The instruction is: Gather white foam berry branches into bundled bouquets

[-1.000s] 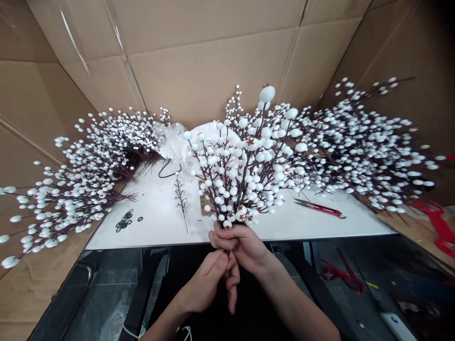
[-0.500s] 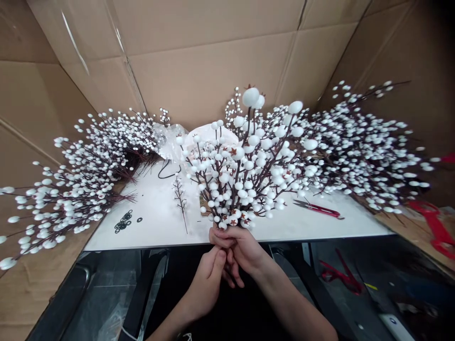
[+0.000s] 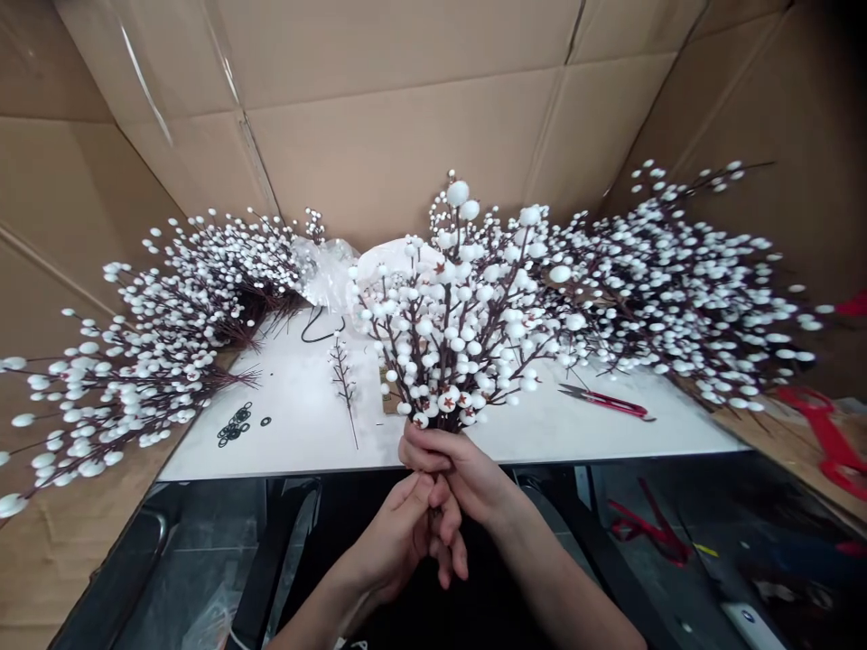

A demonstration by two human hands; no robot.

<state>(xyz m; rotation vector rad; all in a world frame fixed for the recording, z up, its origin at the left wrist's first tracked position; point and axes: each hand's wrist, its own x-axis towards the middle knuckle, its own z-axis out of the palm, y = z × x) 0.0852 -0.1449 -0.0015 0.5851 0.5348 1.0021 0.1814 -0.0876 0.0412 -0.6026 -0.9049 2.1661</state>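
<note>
A bundle of white-berry branches [image 3: 467,316] with dark brown twigs stands upright over the front edge of the white table [image 3: 535,433]. My right hand [image 3: 461,474] is wrapped round the gathered stems just under the berries. My left hand [image 3: 399,537] sits below it, fingers closed on the lower ends of the same stems. The stem ends are hidden inside both hands.
Heaps of the same berry branches lie at the left [image 3: 155,343] and at the right [image 3: 684,289]. Red snips [image 3: 606,400], several black rings [image 3: 236,424], a bare twig [image 3: 344,379] and a clear plastic bag [image 3: 331,266] are on the table. Cardboard walls [image 3: 406,117] surround it.
The bundle has turned in my hands and leaned a little away, its tall top berries shifting left and lower. My left hand's fingers have shifted along the stems.
</note>
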